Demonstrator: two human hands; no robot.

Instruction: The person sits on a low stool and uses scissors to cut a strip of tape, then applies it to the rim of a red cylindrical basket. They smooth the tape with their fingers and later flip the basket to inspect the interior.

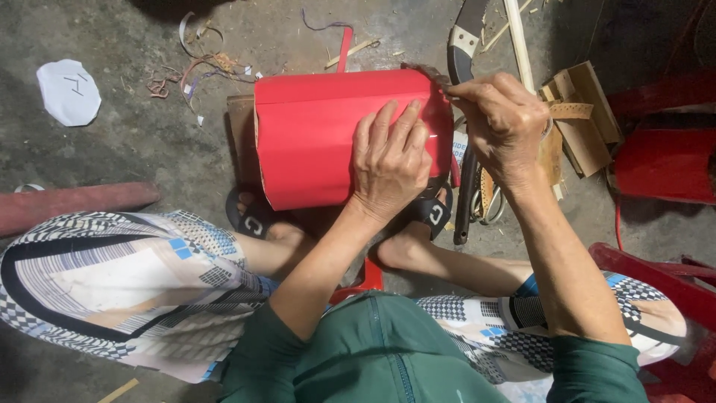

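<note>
Both hands [447, 142] on red sheet [313, 134]

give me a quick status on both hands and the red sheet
Left hand flat on curved red sheet, pressing it down. Right hand pinching sheet's top right edge. Scissors on floor beside it, nothing blocking.

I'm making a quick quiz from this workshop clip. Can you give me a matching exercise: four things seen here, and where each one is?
Things:
1. left hand
2. right hand
3. white paper cutout
4. red sheet

Places:
A. on the floor, far left
B. pinching the sheet's top right corner
C. pressed flat on the sheet
D. curved over a block, above the feet

Pairs: 1-C, 2-B, 3-A, 4-D
</note>
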